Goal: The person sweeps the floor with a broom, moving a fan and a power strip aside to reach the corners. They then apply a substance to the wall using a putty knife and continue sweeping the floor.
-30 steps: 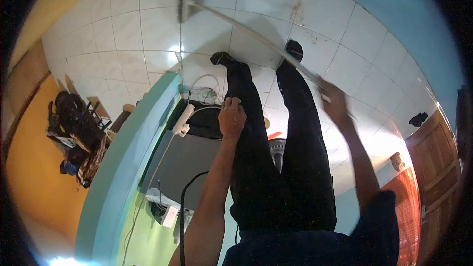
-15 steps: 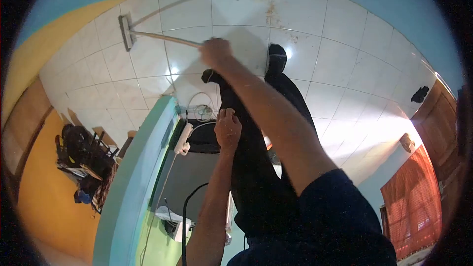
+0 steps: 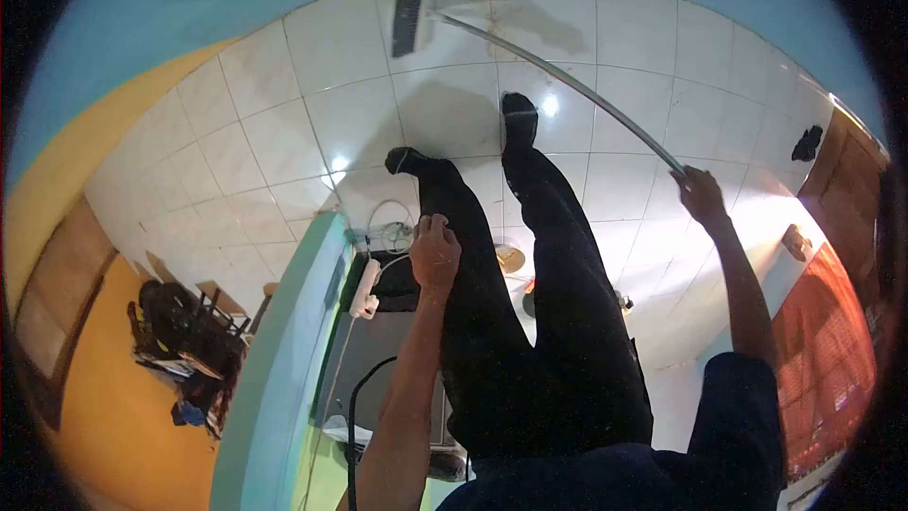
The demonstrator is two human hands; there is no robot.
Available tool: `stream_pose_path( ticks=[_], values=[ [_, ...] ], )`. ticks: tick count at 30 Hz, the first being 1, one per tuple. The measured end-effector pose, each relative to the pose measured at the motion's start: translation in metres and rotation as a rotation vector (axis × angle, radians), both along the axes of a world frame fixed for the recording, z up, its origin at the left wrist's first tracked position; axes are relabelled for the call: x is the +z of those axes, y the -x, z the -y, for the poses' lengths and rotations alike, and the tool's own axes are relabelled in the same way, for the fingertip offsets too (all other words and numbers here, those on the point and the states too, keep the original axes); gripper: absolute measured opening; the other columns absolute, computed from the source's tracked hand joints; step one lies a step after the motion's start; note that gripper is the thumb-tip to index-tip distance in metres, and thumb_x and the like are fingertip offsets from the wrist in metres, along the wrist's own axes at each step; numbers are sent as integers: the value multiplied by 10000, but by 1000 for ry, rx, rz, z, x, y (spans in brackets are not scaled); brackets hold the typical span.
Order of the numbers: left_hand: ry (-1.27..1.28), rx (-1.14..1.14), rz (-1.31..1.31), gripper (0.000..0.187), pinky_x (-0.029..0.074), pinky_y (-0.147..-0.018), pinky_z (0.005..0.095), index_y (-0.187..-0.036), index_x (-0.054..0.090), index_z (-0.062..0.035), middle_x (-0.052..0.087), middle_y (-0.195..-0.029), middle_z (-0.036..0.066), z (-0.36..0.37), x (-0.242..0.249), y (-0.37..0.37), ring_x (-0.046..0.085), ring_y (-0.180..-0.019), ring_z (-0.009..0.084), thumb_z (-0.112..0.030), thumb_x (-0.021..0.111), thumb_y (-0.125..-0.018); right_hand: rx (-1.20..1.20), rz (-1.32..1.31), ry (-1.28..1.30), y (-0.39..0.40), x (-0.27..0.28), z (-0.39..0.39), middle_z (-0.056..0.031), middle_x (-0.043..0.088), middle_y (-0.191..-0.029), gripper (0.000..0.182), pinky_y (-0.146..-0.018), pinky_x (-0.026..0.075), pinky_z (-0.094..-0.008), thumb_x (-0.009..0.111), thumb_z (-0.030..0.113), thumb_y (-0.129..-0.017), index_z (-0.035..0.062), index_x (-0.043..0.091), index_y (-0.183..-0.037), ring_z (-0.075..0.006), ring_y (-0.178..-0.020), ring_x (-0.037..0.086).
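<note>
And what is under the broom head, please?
White floor tiles show beside the broom head, with brownish stains to its right. The patch directly beneath is covered, so I cannot tell whether dirt lies there.

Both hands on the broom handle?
No, only the right hand grips the broom handle; the left hand is well apart from it.

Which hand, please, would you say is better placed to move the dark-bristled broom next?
Probably the right hand: it grips the broom by its thin grey pole, while the left hand is away from it, by the black-trousered left leg.
</note>
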State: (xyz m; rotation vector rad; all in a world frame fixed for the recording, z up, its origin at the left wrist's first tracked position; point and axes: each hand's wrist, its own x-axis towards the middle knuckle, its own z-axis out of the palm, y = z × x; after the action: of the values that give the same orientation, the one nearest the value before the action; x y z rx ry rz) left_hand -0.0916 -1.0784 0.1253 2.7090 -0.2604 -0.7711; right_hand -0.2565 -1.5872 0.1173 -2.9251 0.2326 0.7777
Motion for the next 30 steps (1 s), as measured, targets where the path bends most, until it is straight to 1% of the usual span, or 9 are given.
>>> stream_pose_path(
  ticks=[1, 3, 8, 16, 19, 22, 25, 27, 30],
  values=[
    [-4, -22, 16, 76, 519, -679, 456, -906, 577, -67, 586, -872, 128, 0, -1, 0, 601, -841, 342, -76, 564, -832, 140, 180, 38, 28, 9, 13, -140, 655, -854, 245, -691, 521, -436, 531, 320, -941, 108, 654, -942, -340, -800, 632],
    [-7, -55, 34, 74, 519, -679, 455, -902, 574, -63, 585, -870, 129, 1, 0, -3, 600, -837, 342, -79, 564, -830, -301, -205, -8, 24, 63, 22, -156, 646, -808, 269, -643, 500, -453, 547, 319, -940, 69, 636, -897, -354, -744, 613],
    [-22, -149, 55, 123, 527, -694, 441, -917, 575, -79, 585, -877, 124, 5, 2, -13, 604, -837, 336, -62, 584, -795, -351, -82, 72, 99, 119, 63, -178, 622, -760, 289, -611, 464, -451, 566, 296, -939, 30, 614, -838, -385, -670, 567],
    [18, -250, 51, 91, 528, -666, 439, -892, 567, -82, 581, -865, 124, 14, 12, -29, 598, -832, 333, -77, 581, -803, -527, -97, 206, 137, 173, 2, -233, 525, -592, 301, -482, 389, -497, 601, 299, -925, 27, 591, -797, -416, -536, 524],
    [33, -294, 57, 82, 528, -658, 433, -884, 567, -82, 577, -857, 125, 12, 10, -34, 598, -827, 332, -80, 581, -804, -544, -12, 53, 118, 180, -35, -240, 534, -562, 292, -478, 420, -493, 607, 298, -921, 41, 568, -789, -427, -531, 562],
    [44, -343, 66, 80, 526, -666, 431, -882, 566, -80, 576, -852, 126, 12, 6, -38, 598, -824, 331, -85, 582, -804, -610, -210, -111, 84, 161, -58, -194, 578, -598, 213, -491, 461, -468, 607, 278, -914, 69, 581, -880, -398, -561, 587],
    [46, -396, 70, 83, 523, -682, 432, -882, 564, -77, 580, -856, 128, 14, 3, -41, 599, -827, 328, -89, 584, -802, -518, -162, -239, 25, 116, -88, -182, 564, -580, 329, -521, 474, -475, 577, 344, -924, 166, 558, -1201, -377, -573, 605],
    [42, -427, 66, 84, 522, -688, 432, -880, 563, -75, 581, -858, 129, 17, 0, -43, 599, -826, 327, -89, 585, -801, -365, -79, -329, -21, 78, -106, -171, 579, -617, 471, -542, 482, -482, 532, 323, -952, 229, 396, -1393, -356, -585, 609],
    [-3, -469, 38, 87, 523, -689, 429, -875, 561, -73, 583, -855, 127, 17, 1, -50, 601, -824, 321, -80, 586, -792, -181, -10, -291, -89, 33, -128, -145, 568, -596, 530, -526, 508, -441, 462, 342, -984, 290, 267, -1474, -312, -541, 603]
  ],
)
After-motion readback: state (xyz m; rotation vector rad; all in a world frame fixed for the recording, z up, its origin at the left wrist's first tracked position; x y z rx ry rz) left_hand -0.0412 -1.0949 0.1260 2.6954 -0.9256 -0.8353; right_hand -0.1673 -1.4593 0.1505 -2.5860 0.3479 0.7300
